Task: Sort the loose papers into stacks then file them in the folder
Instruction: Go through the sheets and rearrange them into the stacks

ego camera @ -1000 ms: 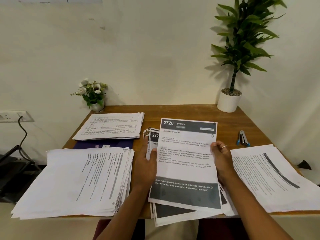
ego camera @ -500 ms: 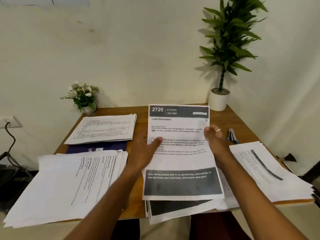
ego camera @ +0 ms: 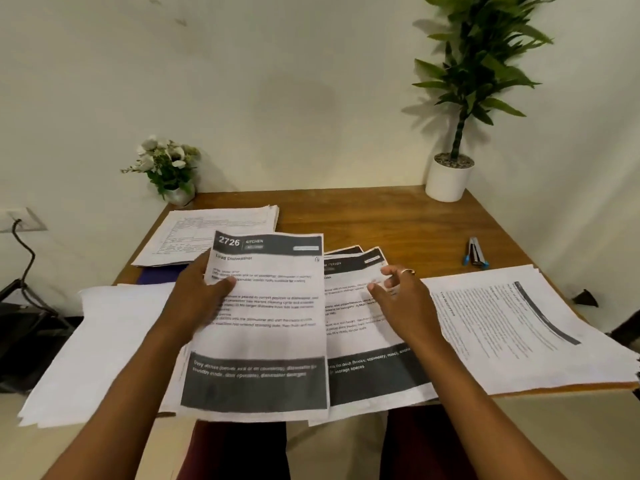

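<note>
Nearest, the left hand (ego camera: 194, 299) pinches the left edge of a printed sheet (ego camera: 263, 327) headed "2726 Kitchen". Its thumb lies on the face and its fingers are hidden beneath, so the page hangs lifted over the near edge of the table (ego camera: 381, 223). Just right of it, the right hand (ego camera: 401, 299) hovers with fingers loosely spread, holding nothing, above the unsorted pile (ego camera: 360, 327) of dark-banded pages fanned below.

Outward of the left hand lies a thick white stack (ego camera: 104, 341). Outward of the right hand lies a sideways stack (ego camera: 519, 323), its text turned crosswise. Beyond the left hand a third stack (ego camera: 214, 230) rests on the dark blue folder (ego camera: 156, 273), of which only a strip shows. Beyond the right hand sits a stapler (ego camera: 475, 252), and farther off are a potted plant (ego camera: 448, 178) and a flower vase (ego camera: 166, 168).

The step looks like assigning this page to its stack. A one-sided pinch lets paper droop, so it is best lowered flat with its edges squared to the sheets below, after checking its heading against that stack. The free hand could well steady the fanned pile, which overhangs the table edge and may slide.
</note>
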{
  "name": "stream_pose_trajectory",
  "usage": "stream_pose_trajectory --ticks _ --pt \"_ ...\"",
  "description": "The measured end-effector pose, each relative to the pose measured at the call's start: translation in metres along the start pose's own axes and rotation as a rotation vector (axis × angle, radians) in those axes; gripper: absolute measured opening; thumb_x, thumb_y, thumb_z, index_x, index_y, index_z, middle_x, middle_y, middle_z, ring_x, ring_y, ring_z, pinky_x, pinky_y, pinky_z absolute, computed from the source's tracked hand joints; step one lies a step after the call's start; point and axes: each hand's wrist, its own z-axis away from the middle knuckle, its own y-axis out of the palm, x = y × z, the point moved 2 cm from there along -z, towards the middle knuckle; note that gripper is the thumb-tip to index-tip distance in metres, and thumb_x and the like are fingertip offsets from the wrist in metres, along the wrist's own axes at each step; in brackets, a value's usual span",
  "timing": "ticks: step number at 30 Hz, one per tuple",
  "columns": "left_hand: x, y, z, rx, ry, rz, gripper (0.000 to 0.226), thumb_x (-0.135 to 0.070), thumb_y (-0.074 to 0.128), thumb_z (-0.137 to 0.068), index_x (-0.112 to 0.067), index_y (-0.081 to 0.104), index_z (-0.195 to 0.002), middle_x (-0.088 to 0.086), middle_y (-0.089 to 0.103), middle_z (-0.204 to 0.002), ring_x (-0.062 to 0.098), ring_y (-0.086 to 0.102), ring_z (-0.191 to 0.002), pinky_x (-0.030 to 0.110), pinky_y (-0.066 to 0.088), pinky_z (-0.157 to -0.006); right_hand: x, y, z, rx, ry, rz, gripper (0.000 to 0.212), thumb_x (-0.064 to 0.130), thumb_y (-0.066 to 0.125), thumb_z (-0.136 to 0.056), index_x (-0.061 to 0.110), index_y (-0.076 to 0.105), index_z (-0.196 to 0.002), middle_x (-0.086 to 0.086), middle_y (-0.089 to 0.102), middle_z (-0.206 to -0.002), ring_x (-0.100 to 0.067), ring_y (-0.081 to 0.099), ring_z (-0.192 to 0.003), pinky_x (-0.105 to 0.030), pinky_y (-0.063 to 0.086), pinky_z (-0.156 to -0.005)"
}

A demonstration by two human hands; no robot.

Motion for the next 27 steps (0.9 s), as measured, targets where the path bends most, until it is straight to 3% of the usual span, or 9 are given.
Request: stream_pose_trajectory --ticks 3,5,8,11,16,20,23,27 --pt "0.024 0.013 0.011 0.02 -0.023 -0.03 0.046 -0.026 0.071 -0.095 -0.037 0.053 -0.136 -0.017 0.065 -0.116 0.008 0.067 -0.094 0.016 0.051 -0.06 -0.014 0.003 -0.001 0.002 0.047 0.19 0.079 0.055 0.082 -0.078 0.025 0.048 -0.144 -0.004 0.049 -0.144 -0.027 0.046 -0.13 -0.039 0.047 -0.09" --pt "0.035 0.023 0.017 -0.011 -0.036 -0.04 0.039 -0.027 0.07 -0.096 -0.038 0.054 -0.13 -0.014 0.065 -0.112 0.009 0.068 -0.091 0.019 0.05 -0.064 -0.018 0.006 -0.002 0.01 0.066 0.207 0.088 0.053 0.084 -0.077 0.024 0.044 -0.149 -0.007 0.045 -0.148 -0.031 0.043 -0.133 -0.047 0.047 -0.099" --pt "0.042 0.028 0.022 -0.063 0.0 -0.038 0.031 -0.026 0.069 -0.096 -0.038 0.056 -0.122 -0.013 0.067 -0.108 0.002 0.067 -0.086 0.016 0.048 -0.063 -0.023 0.01 -0.005 -0.044 0.062 0.143 0.077 0.041 0.086 -0.08 0.021 0.05 -0.145 -0.007 0.056 -0.142 -0.032 0.052 -0.13 -0.049 0.05 -0.101" --pt "0.043 0.028 0.024 -0.079 0.002 -0.042 0.031 -0.027 0.069 -0.097 -0.035 0.056 -0.123 -0.014 0.067 -0.108 0.0 0.067 -0.081 0.009 0.046 -0.06 -0.025 0.01 -0.003 -0.122 0.073 0.013 0.064 0.027 0.087 -0.081 0.017 0.058 -0.137 -0.006 0.065 -0.132 -0.028 0.062 -0.12 -0.043 0.055 -0.092" --pt "0.044 0.031 0.027 -0.097 0.007 -0.054 0.031 -0.029 0.068 -0.097 -0.034 0.056 -0.126 -0.013 0.067 -0.106 0.005 0.069 -0.08 0.014 0.049 -0.061 -0.028 0.01 -0.002 -0.185 0.05 -0.02 0.042 0.019 0.085 -0.083 0.017 0.066 -0.121 -0.003 0.07 -0.119 -0.018 0.067 -0.099 -0.03 0.056 -0.076" --pt "0.045 0.031 0.029 -0.109 0.028 -0.045 0.029 -0.03 0.068 -0.097 -0.036 0.057 -0.124 -0.016 0.069 -0.104 0.006 0.07 -0.082 0.018 0.051 -0.063 -0.032 0.012 -0.001 -0.202 0.084 -0.086 0.027 0.021 0.083 -0.085 0.024 0.062 -0.102 0.001 0.071 -0.108 -0.013 0.066 -0.09 -0.017 0.048 -0.065" --pt "0.046 0.032 0.029 -0.118 0.032 -0.05 0.027 -0.031 0.068 -0.097 -0.037 0.057 -0.121 -0.017 0.069 -0.102 0.008 0.071 -0.083 0.021 0.053 -0.065 -0.035 0.014 -0.003 -0.223 0.097 -0.058 0.02 0.031 0.08 -0.088 0.02 0.064 -0.088 0.0 0.069 -0.098 -0.02 0.066 -0.088 -0.021 0.048 -0.062" --pt "0.046 0.033 0.031 -0.127 0.037 -0.039 0.024 -0.033 0.069 -0.096 -0.043 0.058 -0.114 -0.025 0.069 -0.096 0.003 0.072 -0.079 0.013 0.051 -0.058 -0.037 0.014 -0.003 -0.263 0.083 -0.041 0.023 0.033 0.081 -0.087 0.018 0.065 -0.082 -0.004 0.063 -0.105 -0.022 0.06 -0.094 -0.02 0.043 -0.063"
